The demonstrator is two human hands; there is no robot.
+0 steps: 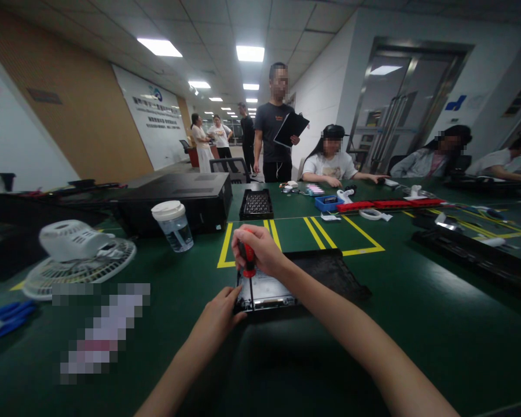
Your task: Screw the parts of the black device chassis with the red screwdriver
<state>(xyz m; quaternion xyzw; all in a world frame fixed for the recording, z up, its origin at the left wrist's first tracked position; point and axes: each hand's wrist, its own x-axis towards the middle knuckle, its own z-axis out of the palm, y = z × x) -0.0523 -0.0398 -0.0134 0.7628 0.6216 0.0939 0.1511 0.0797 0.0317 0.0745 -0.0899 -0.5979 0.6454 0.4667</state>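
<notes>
My right hand [263, 248] is closed around the red and black handle of a screwdriver [249, 265]. The screwdriver stands nearly upright, its thin shaft reaching down to the near left part of a silvery metal unit [271, 287]. That unit lies in a flat black casing [330, 275] on the green table. At the casing's near left corner, my left hand [217, 315] grips the edge between thumb and fingers. Whether the tip sits in a screw is too small to tell. My right forearm covers part of the casing.
To the left are a white fan [76, 249], a lidded clear cup [173, 227] and a large black case [178, 197]. A black tray [256, 204] holds small parts. A blue bin [327, 202] and a long black part [469, 263] lie rightward. People sit and stand beyond.
</notes>
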